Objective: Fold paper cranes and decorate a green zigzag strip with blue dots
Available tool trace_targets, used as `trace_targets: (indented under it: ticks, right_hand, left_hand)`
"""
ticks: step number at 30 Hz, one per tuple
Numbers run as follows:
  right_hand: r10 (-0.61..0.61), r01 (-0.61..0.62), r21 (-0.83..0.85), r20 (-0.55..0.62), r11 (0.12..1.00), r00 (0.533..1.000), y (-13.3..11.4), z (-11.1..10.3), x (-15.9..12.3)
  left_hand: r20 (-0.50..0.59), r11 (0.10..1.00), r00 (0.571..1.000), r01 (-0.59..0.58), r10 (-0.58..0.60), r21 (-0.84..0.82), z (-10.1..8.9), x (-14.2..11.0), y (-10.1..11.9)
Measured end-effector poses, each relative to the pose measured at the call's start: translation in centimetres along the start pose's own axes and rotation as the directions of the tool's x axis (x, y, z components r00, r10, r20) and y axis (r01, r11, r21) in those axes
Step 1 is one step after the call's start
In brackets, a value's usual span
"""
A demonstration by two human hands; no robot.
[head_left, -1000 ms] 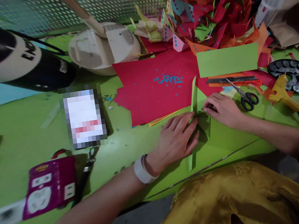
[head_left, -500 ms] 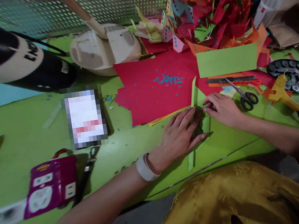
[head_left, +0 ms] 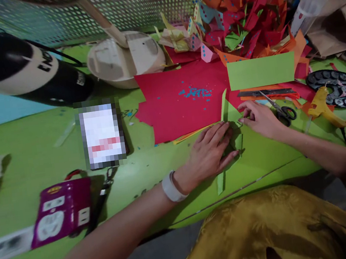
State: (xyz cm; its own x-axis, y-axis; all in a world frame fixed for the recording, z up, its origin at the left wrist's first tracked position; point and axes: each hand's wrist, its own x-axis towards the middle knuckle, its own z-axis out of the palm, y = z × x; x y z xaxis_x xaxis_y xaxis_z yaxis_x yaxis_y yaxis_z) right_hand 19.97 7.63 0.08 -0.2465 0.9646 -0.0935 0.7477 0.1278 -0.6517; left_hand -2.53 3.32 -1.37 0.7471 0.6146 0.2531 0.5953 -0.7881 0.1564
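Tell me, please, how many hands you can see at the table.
2. The left hand lies over the folded green paper; the right hand is by the paper's right side, near the scissors. No other hands show.

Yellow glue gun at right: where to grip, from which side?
Likely best by the handle of the yellow glue gun, from the near right: the handle angles that way, black cord trailing from its end, while the nozzle points away from the person.
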Motion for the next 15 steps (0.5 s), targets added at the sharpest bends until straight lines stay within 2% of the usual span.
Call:
trace_targets:
  ticks: [3, 7, 15]
  right_hand:
    - [0.061, -0.069, 0.095, 0.083, 0.993, 0.995, -0.1, -0.5, 0.5]
    - [0.092, -0.082, -0.056, 0.213, 0.995, 0.973, -0.9, -0.8, 0.7]
    - [0.177, -0.111, -0.214, 0.315, 0.970, 0.933, -2.3, -1.5, 2.0]
  left_hand:
    - [0.007, 1.000, 1.000, 0.011, -0.011, -0.014, 0.0, 0.0, 0.0]
    - [0.002, 1.000, 1.000, 0.011, -0.011, -0.002, 0.2, 0.0, -0.1]
    - [-0.017, 1.000, 1.000, -0.017, 0.017, 0.012, 0.4, 0.0, -0.2]
